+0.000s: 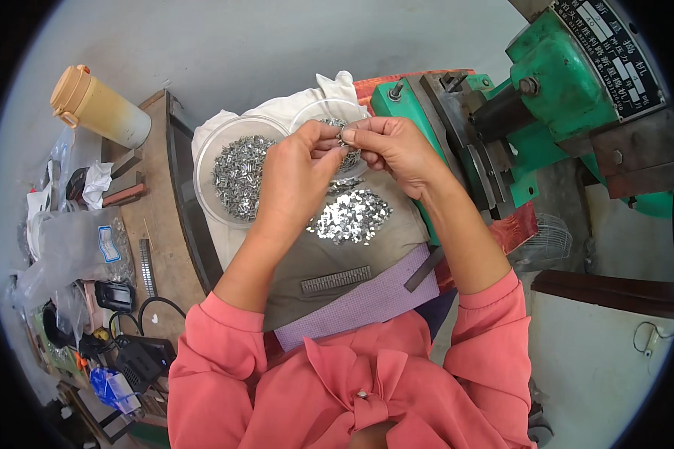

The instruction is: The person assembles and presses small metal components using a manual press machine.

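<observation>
My left hand point(288, 176) and my right hand point(401, 153) meet above a clear round tub point(305, 111). Both are closed, thumbs and fingertips pinched together. Whatever sits between the fingertips is tiny, metallic and mostly covered by them. Under my fingers, the tub holds small metal parts. Left of my left hand stands a larger clear tub point(203, 166) with many short silvery pieces point(240, 173). Just below the hands, a loose heap of flat shiny metal pieces point(352, 217) lies on the brownish cloth point(277, 273). Closer to me rests a segmented metal strip point(335, 280).
A green machine press point(558, 82) stands close by my right forearm. A dark flat bar point(424, 269) crosses the purple mat point(363, 299). On the wooden table point(161, 224) at left are a yellow flask point(101, 108), plastic bags point(79, 232) and another segmented strip point(147, 267).
</observation>
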Available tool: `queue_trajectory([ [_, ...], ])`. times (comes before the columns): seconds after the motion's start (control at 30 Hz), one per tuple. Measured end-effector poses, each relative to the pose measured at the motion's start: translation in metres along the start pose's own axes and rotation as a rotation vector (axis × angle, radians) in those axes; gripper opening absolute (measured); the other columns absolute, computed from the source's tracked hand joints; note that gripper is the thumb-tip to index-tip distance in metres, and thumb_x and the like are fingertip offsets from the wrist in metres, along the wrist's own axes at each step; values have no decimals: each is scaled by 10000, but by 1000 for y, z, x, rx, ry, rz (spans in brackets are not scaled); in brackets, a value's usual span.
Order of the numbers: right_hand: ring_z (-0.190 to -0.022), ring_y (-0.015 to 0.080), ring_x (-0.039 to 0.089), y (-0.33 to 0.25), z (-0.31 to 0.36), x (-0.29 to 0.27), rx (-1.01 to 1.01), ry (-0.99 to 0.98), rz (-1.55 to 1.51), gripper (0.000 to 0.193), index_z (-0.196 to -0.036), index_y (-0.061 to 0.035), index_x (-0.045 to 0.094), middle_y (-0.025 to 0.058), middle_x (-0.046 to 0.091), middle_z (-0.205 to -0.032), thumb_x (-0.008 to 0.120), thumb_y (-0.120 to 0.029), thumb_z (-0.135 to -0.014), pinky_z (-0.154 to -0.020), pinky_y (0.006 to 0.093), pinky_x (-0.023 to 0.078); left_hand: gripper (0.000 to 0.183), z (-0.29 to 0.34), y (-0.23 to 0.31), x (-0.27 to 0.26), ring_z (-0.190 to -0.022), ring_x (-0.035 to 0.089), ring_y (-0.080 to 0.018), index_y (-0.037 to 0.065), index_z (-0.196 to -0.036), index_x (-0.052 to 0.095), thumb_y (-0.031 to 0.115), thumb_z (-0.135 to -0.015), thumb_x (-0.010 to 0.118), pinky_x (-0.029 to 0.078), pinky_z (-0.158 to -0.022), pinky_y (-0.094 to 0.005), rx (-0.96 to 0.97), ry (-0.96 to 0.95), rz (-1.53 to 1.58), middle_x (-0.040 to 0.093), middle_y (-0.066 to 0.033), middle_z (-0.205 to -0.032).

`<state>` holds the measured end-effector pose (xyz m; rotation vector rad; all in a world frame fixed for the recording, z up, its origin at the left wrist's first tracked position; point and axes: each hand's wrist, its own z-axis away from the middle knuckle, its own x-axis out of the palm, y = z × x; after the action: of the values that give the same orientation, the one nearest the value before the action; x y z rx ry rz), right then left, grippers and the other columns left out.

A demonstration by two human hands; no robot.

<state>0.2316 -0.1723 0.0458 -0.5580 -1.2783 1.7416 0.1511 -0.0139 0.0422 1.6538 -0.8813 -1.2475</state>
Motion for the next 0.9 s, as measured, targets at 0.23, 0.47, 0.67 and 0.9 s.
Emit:
queue_trajectory([
  [0.23,-636,23,517,1,2,10,-39,85,18,160,-963,-40,741,-42,653,-767,747,-196,-924,-568,196,404,158,-6,-5,0,-720,734,-229,-38,-973,724,75,-864,711,554,-677,-331,-12,41,20,740,-185,-826],
  [0.47,-686,56,584,1,5,22,-68,165,127,210,-1054,9,733,9,706,-865,653,-174,-990,-620,223,495,93,-12,-4,-4,-680,666,-161,-33,-887,691,53,-852,695,516,-646,-302,26,32,-141,712,-117,-773],
  [0.67,-710,75,611,1,8,21,-87,174,155,273,-1188,16,708,22,714,-926,598,-169,-1019,-655,237,543,88,-11,-5,-6,-675,657,-140,-32,-849,664,52,-834,687,516,-654,-290,23,33,-149,701,-88,-747],
  [0.9,-693,69,601,5,10,24,-101,124,267,273,-1164,21,714,25,705,-912,614,-184,-1013,-616,245,543,117,-9,-2,-6,-669,686,-146,-31,-855,666,83,-847,691,536,-656,-298,9,100,1,704,-102,-715],
])
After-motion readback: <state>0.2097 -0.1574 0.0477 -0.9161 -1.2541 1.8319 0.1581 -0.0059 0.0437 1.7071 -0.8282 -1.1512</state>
